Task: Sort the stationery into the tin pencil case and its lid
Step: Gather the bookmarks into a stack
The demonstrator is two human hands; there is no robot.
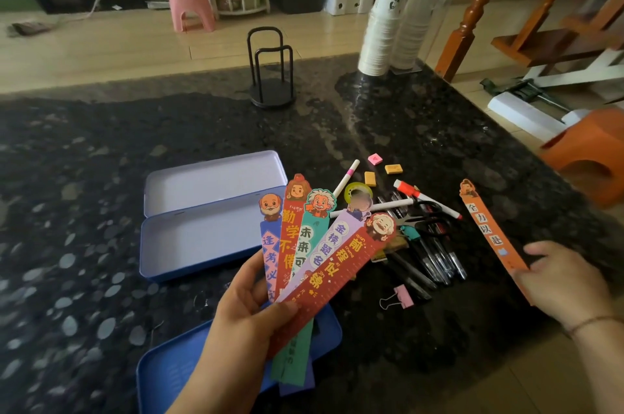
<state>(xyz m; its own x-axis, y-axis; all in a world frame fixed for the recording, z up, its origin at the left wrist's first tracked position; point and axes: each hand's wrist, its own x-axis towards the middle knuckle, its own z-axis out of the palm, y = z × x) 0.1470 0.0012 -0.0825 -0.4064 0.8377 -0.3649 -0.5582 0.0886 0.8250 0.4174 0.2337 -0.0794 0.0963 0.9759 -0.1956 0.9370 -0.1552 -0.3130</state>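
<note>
My left hand [246, 319] pinches a fan of five bookmarks [314, 254], thumb across the front of the red one, fingers curled behind. The fan spreads up toward the middle of the frame, its lower ends hanging over the blue lid [162, 376] at the bottom centre. My right hand [564, 282], at the right edge, grips the lower end of a sixth, the orange bookmark [486, 227], whose long axis runs up and left toward the loose pile.

The open tin case [199, 238] sits left of centre, long side running across the frame, just beyond my left hand's fan and well apart from my right. So the left hand is the nearer one to both case and lid; the orange strip has to travel left across the pile to join the rest.

Still lying out at centre right: pens [435, 261], black scissors [425, 221], a tape roll [358, 192], yellow erasers [393, 169] and a pink binder clip [403, 295]. Something teal lies under the scissors, possibly a cap; it's too crowded there to say.
</note>
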